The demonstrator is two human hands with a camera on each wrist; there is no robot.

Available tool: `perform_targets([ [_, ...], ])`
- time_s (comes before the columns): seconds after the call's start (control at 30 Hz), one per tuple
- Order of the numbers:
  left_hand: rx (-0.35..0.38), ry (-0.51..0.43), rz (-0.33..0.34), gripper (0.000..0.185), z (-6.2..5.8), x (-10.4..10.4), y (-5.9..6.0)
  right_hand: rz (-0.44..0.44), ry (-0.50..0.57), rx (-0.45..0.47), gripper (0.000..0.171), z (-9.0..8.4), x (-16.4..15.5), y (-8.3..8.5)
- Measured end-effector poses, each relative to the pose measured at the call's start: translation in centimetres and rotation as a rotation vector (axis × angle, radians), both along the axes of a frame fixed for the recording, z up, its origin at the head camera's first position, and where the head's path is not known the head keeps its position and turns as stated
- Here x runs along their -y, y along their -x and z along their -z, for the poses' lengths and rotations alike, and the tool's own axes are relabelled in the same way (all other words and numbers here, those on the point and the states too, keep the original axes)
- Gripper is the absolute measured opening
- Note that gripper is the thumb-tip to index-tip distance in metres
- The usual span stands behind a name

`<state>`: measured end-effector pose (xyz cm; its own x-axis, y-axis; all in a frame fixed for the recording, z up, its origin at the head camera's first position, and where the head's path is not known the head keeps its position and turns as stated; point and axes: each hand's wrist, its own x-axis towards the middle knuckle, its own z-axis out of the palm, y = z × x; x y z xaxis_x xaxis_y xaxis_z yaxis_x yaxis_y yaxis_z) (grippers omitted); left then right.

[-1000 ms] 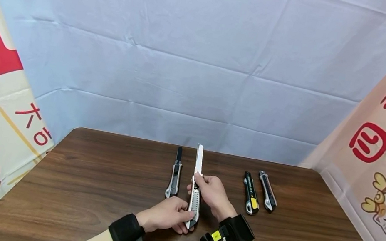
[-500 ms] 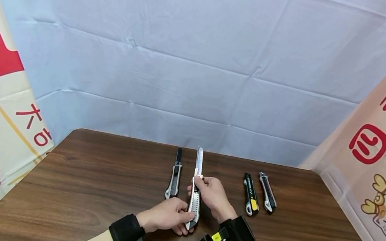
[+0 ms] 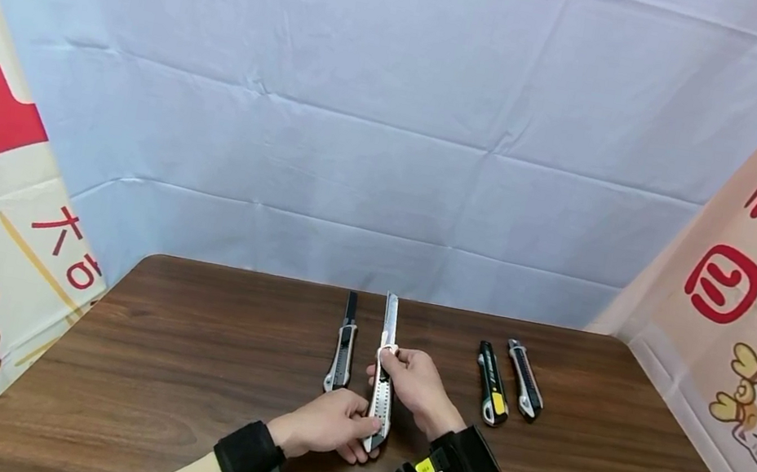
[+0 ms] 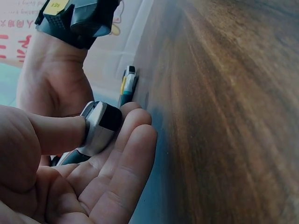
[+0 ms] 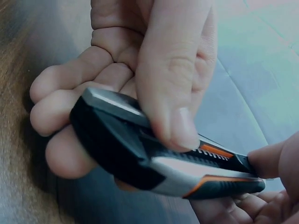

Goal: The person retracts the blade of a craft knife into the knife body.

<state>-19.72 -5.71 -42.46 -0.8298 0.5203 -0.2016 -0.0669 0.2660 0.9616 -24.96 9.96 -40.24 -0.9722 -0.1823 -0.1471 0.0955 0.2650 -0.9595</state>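
Both hands hold one silver, black and orange utility knife [image 3: 381, 401], its long blade [image 3: 391, 319] out and aimed away from the person. The left hand [image 3: 330, 424] pinches the rear end, thumb on top; in the left wrist view the black and silver butt [image 4: 103, 125] sits beneath that thumb. Closer to the blade, the right hand [image 3: 420, 387] grips the front of the handle, its thumb lying on top. In the right wrist view, the right thumb [image 5: 265, 161] touches the black slider [image 5: 241, 164]. The blade is out of sight there.
Left of the held knife lies a grey utility knife [image 3: 341, 354] with a black front end. Farther right lie a dark green and yellow utility knife [image 3: 492, 384] and a grey and black one [image 3: 525, 379]. Blue cloth [image 3: 392, 147] hangs behind the brown wooden table [image 3: 183, 345].
The right thumb has shifted slightly back toward the person, and the visible blade looks a little shorter. Whether it slid in or tilted I cannot tell. Both hands keep their hold.
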Motion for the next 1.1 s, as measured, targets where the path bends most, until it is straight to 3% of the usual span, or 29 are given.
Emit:
perform_targets([
  [1.1, -0.007, 0.011, -0.013, 0.021, 0.35, 0.06, 0.03, -0.085, 0.050, -0.014, 0.032, 0.27, -0.20, -0.10],
])
